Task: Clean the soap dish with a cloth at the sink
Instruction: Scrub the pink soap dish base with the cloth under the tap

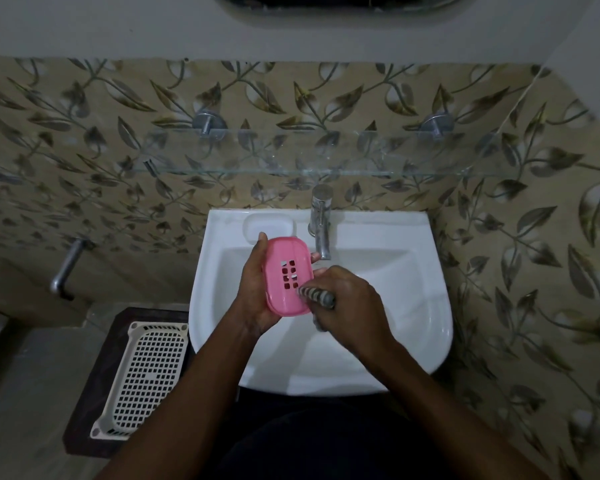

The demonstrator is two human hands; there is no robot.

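Observation:
A pink oval soap dish (284,268) with several drain holes in its middle is held over the white sink (413,306), tilted on its long side. My left hand (253,299) grips it from the left and beneath. My right hand (350,306) is closed around a bunched grey striped cloth (317,296), whose tip presses against the dish's lower right part beside the holes. Most of the cloth is hidden inside my fist.
A chrome tap (321,223) stands at the sink's back edge, just right of the dish. A glass shelf (309,154) spans the tiled wall above. A white perforated basket (146,375) sits on a dark stand left of the sink. A metal tap (66,268) juts from the left wall.

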